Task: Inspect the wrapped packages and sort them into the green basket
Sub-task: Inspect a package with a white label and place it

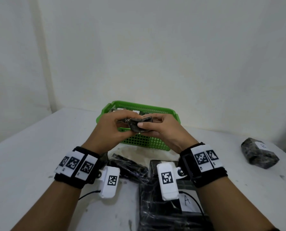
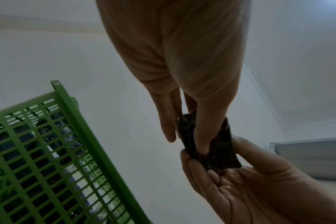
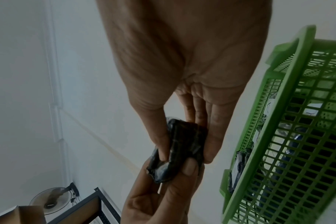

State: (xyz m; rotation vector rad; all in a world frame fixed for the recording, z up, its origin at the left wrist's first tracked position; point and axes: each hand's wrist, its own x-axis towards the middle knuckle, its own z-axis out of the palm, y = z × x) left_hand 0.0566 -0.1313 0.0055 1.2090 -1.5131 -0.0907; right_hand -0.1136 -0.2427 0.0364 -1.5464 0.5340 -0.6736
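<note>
one green basket (image 1: 144, 144), one small dark wrapped package (image 1: 136, 125) held in two hands, several more packages inside the basket, about four on the table, count uncertain.

small dark wrapped package (image 1: 137, 125), above green basket (image 1: 144, 144)

Plain white walls (image 1: 155, 47), white table (image 1: 30, 155) (scuffed), metal shelving (image 3: 98, 203)

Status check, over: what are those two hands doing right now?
Left hand and right hand both pinching one small dark wrapped package. Held above green plastic mesh basket. Nothing blocking.
</note>
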